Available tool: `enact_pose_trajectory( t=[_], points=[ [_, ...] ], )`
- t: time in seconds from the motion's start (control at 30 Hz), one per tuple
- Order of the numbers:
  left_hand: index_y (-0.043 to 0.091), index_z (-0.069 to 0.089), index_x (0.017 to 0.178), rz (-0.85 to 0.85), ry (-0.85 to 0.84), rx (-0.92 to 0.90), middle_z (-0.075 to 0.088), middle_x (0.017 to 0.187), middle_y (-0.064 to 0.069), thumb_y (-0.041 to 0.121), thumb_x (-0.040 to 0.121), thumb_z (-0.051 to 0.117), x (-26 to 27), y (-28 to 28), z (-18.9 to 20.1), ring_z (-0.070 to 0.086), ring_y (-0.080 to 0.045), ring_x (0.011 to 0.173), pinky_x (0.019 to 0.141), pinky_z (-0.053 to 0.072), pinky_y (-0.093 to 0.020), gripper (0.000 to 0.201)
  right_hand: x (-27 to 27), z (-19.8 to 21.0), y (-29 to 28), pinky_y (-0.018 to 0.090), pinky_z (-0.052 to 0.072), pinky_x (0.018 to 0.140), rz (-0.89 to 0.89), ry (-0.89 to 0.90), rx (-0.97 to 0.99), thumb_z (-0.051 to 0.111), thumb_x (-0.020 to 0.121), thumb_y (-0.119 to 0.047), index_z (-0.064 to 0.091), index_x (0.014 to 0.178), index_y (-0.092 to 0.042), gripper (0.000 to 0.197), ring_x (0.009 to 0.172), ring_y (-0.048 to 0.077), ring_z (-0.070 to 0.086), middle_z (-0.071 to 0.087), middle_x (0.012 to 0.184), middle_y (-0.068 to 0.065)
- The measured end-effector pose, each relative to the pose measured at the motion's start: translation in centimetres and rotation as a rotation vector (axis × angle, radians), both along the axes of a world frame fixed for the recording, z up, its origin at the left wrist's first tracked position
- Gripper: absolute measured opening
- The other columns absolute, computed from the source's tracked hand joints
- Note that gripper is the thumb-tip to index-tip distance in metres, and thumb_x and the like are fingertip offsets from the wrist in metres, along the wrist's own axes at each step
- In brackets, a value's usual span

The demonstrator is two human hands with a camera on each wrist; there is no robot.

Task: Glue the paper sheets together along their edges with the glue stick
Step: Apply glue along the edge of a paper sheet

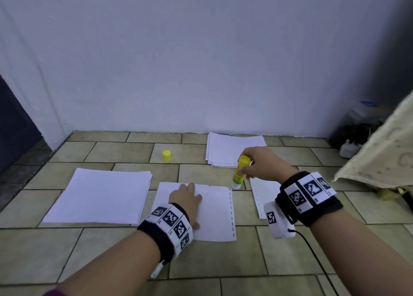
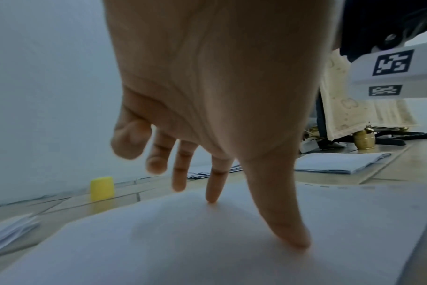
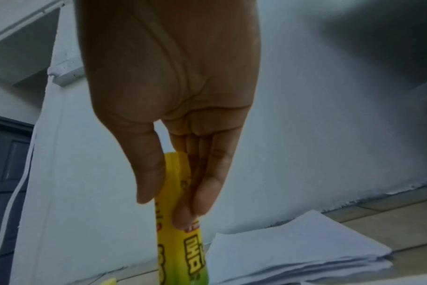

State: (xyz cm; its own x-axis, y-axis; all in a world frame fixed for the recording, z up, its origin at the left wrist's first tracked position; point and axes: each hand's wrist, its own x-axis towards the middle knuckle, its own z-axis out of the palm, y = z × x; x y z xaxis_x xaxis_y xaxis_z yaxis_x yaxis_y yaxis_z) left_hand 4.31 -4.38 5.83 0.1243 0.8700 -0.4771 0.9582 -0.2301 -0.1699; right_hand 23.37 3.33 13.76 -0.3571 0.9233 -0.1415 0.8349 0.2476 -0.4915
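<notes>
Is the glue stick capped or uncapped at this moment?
Uncapped. The right hand holds the glue stick tip-down with its white end exposed, while the yellow cap stands apart on the tiled floor.

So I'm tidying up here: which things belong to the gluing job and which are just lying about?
In use: glue stick, held by right hand; punched sheet under left hand; yellow cap; paper stacks.

Lying about: white plug; patterned cloth.

We're down on the floor of a home here: beige tiles running to a plain white wall at twelve o'clock, a dark panelled door off at nine, a patterned cream cloth hanging at three o'clock.
</notes>
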Motion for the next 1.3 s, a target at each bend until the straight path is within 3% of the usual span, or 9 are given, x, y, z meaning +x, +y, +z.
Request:
enact_pose_trajectory(
  t=[0.07, 0.13, 0.27, 0.47, 0.63, 0.87, 1.03, 1.13, 1.3],
  points=[
    [0.014, 0.028, 0.144, -0.065, -0.090, 0.014, 0.010, 0.154, -0.009, 0.048, 0.088, 0.060, -0.4, -0.1, -0.3, 0.022, -0.028, 0.137, 0.095, 0.044, -0.040, 0.072, -0.3, -0.4, 0.2, 0.029, 0.056, 0.067, -0.022, 0.021, 0.014, 0.070, 0.083, -0.013, 0.058, 0.092, -0.014, 0.015, 0.070, 0.015, 0.068, 0.066, 0.086, 0.004],
    [0.023, 0.021, 0.149, -0.101, -0.134, -0.013, 0.004, 0.157, -0.005, 0.043, 0.094, 0.053, -0.7, 0.0, -0.5, 0.018, -0.028, 0.138, 0.096, 0.043, -0.043, 0.067, -0.6, -0.9, 0.5, 0.030, 0.055, 0.069, -0.046, 0.047, 0.035, 0.070, 0.082, -0.013, 0.059, 0.093, -0.014, 0.016, 0.078, 0.021, 0.067, 0.065, 0.096, 0.008],
    [0.028, 0.015, 0.151, 0.011, -0.092, -0.004, 0.021, 0.150, -0.009, 0.038, 0.102, 0.035, -1.3, 0.4, -0.7, 0.027, -0.031, 0.133, 0.097, 0.040, -0.042, 0.054, -1.7, -1.7, 0.7, 0.025, 0.044, 0.069, -0.070, 0.087, 0.071, 0.069, 0.082, -0.014, 0.061, 0.105, -0.010, 0.025, 0.091, 0.022, 0.061, 0.064, 0.103, 0.008],
    [0.021, 0.017, 0.151, 0.035, -0.160, 0.071, 0.012, 0.152, -0.008, 0.037, 0.099, 0.042, -2.1, 0.9, -1.7, 0.018, -0.030, 0.138, 0.095, 0.044, -0.040, 0.059, -5.0, -3.8, 1.1, 0.024, 0.038, 0.073, -0.036, 0.041, 0.057, 0.064, 0.085, -0.012, 0.060, 0.114, -0.010, 0.030, 0.107, 0.023, 0.054, 0.061, 0.115, 0.010],
    [0.020, 0.015, 0.152, 0.042, -0.235, 0.067, 0.014, 0.152, -0.006, 0.034, 0.100, 0.041, -2.5, 0.8, -2.2, 0.018, -0.029, 0.137, 0.099, 0.043, -0.039, 0.060, -7.7, -4.6, 1.3, 0.024, 0.041, 0.074, -0.015, 0.092, 0.087, 0.060, 0.087, -0.009, 0.059, 0.114, -0.008, 0.027, 0.107, 0.026, 0.056, 0.063, 0.113, 0.013],
    [0.021, 0.016, 0.152, -0.010, -0.206, -0.010, 0.015, 0.153, -0.007, 0.040, 0.094, 0.052, -3.1, 1.6, -1.3, 0.019, -0.034, 0.138, 0.110, 0.031, -0.040, 0.071, -7.7, -3.7, 1.3, 0.027, 0.044, 0.078, 0.090, -0.142, 0.079, 0.060, 0.088, -0.013, 0.059, 0.118, -0.009, 0.030, 0.109, 0.025, 0.055, 0.058, 0.118, 0.011],
    [0.024, 0.021, 0.150, -0.007, -0.177, -0.038, 0.018, 0.151, -0.006, 0.022, 0.091, 0.057, -3.4, 2.7, -1.6, 0.025, -0.030, 0.135, 0.105, 0.039, -0.039, 0.069, -4.9, -2.8, -0.1, 0.024, 0.042, 0.075, 0.171, -0.303, 0.039, 0.065, 0.085, -0.018, 0.061, 0.114, -0.010, 0.031, 0.108, 0.021, 0.054, 0.061, 0.114, 0.008],
    [0.028, 0.020, 0.151, 0.034, -0.197, -0.077, 0.017, 0.152, -0.007, 0.015, 0.092, 0.055, -3.7, 3.1, -1.7, 0.029, -0.030, 0.135, 0.106, 0.038, -0.035, 0.071, -4.0, -2.4, -1.1, 0.024, 0.042, 0.074, 0.179, -0.342, 0.007, 0.064, 0.087, -0.018, 0.060, 0.118, -0.011, 0.032, 0.108, 0.023, 0.054, 0.059, 0.117, 0.009],
    [0.022, 0.020, 0.151, -0.053, -0.148, -0.089, 0.020, 0.149, -0.007, 0.021, 0.089, 0.063, -3.6, 3.0, -0.7, 0.026, -0.029, 0.136, 0.105, 0.040, -0.039, 0.076, -3.6, -1.7, -1.5, 0.024, 0.042, 0.069, 0.200, -0.403, -0.027, 0.066, 0.085, -0.018, 0.060, 0.117, -0.011, 0.034, 0.102, 0.022, 0.056, 0.059, 0.115, 0.008]
  ],
)
